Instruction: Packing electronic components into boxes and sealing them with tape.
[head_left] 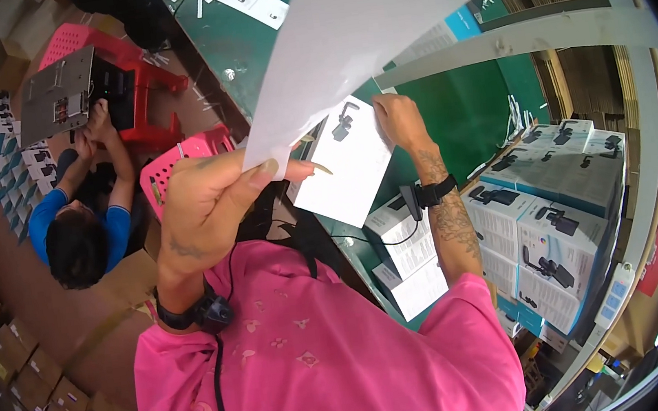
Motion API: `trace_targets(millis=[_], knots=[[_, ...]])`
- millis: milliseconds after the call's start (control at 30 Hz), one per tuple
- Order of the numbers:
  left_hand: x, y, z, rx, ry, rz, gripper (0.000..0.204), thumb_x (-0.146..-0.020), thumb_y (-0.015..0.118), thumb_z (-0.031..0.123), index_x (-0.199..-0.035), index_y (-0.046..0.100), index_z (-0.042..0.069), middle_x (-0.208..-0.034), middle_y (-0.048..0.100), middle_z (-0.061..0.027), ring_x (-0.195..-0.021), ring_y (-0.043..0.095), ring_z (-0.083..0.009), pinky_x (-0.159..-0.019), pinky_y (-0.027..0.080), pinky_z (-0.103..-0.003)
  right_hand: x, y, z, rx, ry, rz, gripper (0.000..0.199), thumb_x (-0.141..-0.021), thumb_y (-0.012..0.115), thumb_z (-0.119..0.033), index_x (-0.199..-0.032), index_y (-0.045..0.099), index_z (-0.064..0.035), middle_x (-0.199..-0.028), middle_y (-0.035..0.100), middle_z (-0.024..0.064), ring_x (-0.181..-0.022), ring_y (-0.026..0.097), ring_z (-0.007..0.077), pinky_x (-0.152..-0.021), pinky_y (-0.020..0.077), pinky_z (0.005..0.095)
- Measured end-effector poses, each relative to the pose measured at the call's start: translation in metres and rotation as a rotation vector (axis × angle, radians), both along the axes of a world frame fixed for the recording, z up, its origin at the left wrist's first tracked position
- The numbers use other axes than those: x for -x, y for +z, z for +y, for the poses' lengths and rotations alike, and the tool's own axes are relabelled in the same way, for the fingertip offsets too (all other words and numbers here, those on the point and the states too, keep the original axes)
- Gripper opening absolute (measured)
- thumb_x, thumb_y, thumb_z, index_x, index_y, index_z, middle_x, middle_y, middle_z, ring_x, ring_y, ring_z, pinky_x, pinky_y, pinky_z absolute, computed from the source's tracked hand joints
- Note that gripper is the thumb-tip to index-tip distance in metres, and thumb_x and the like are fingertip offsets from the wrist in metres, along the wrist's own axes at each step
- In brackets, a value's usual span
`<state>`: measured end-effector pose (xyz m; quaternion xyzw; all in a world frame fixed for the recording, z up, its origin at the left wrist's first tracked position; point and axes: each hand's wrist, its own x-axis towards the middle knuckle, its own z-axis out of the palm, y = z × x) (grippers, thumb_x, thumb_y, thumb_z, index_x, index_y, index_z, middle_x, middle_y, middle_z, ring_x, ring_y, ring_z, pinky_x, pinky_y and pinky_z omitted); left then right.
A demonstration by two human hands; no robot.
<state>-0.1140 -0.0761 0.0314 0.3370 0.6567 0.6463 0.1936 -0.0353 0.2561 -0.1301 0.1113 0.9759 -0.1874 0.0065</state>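
A left hand (202, 209) pinches a raised sheet (378, 6) while the right hand (402, 121) curls at a box's (354, 178) edge, hold unclear, apparently positioning the sheet, which next needs careful guiding.

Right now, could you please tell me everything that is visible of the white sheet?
The sheet is white, thin and smooth, with a soft sheen; it may be paper or plastic film. No print shows on the side in view. Its narrow lower end is pinched between the thumb and fingers of the left hand. From there it widens as it rises toward the upper right, leaving the picture at the top. It hides part of the green table from view.
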Motion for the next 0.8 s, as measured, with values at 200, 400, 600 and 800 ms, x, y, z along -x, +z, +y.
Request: trace_targets(millis=[200, 400, 600, 800], knots=[[0.002, 0.003, -0.005, 0.076, -0.008, -0.015, 0.025, -0.098, 0.051, 0.012, -0.108, 0.068, -0.004, -0.093, 0.074, -0.0088, -0.072, 0.065, -0.0066, -0.065, 0.048, -0.019, 0.001, 0.012, 0.001, 0.018, 0.029, -0.159, 0.016, -0.087, 0.054, -0.009, -0.088, 0.067, 0.0007, -0.089, 0.066, 0.0216, -0.082, 0.062, 0.0411, -0.074, 0.0512, 0.044], [-0.001, -0.003, -0.004, -0.006, 0.02, -0.004, 0.026, -0.098, 0.05, 0.01, -0.11, 0.067, -0.005, -0.094, 0.074, -0.0084, -0.069, 0.063, -0.0062, -0.062, 0.046, -0.019, -0.022, -0.009, -0.012, 0.028, 0.062, -0.143, 0.048, -0.084, 0.063, -0.032, -0.114, 0.056, 0.0056, -0.11, 0.059, 0.0274, -0.101, 0.057, 0.042, -0.088, 0.0453, 0.048], [-0.001, 0.001, -0.015, 0.072, 0.006, -0.035, 0.026, -0.097, 0.05, 0.01, -0.111, 0.067, -0.004, -0.092, 0.074, -0.01, -0.069, 0.063, -0.0064, -0.061, 0.046, -0.019, -0.038, -0.006, -0.059, -0.18, -0.035, -0.274, 0.119, -0.069, 0.067, -0.071, -0.143, 0.02, 0.0099, -0.15, 0.021, 0.0303, -0.143, 0.013, 0.042, -0.107, 0.0089, 0.07], [-0.002, -0.007, -0.014, 0.064, -0.028, -0.038, 0.027, -0.097, 0.049, 0.008, -0.112, 0.066, -0.006, -0.093, 0.073, -0.0135, -0.076, 0.066, -0.0104, -0.071, 0.05, -0.022, -0.029, -0.006, -0.083, -0.109, -0.198, -0.264, 0.124, -0.067, 0.065, -0.075, -0.143, 0.021, 0.0117, -0.151, 0.019, 0.0298, -0.144, 0.01, 0.0425, -0.108, 0.0035, 0.0712]])
